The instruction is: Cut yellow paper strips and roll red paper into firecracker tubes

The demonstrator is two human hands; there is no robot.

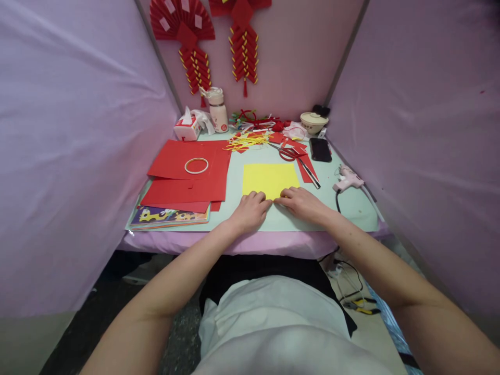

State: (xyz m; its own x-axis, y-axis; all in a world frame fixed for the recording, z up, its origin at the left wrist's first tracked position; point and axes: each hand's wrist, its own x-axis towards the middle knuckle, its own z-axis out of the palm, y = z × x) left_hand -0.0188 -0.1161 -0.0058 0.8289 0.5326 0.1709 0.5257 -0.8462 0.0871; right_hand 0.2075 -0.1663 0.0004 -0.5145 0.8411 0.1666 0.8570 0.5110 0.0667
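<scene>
A yellow paper sheet point(270, 178) lies on the pale green table cover, near the middle. My left hand point(252, 210) rests on its lower left edge, fingers curled together with the fingertips on the paper. Across from it, my right hand point(297, 203) is at the lower right edge, fingers likewise curled onto the sheet. The thumbs of both hands nearly meet at the paper's bottom edge, which the hands partly hide.
Red paper sheets point(175, 190) with a tape ring point(196, 165) lie left, above a colourful book point(170, 216). Yellow strips point(248, 141), red scissors point(287, 153), a knife point(310, 174), a phone point(320, 150) and a glue gun point(347, 179) are behind and right.
</scene>
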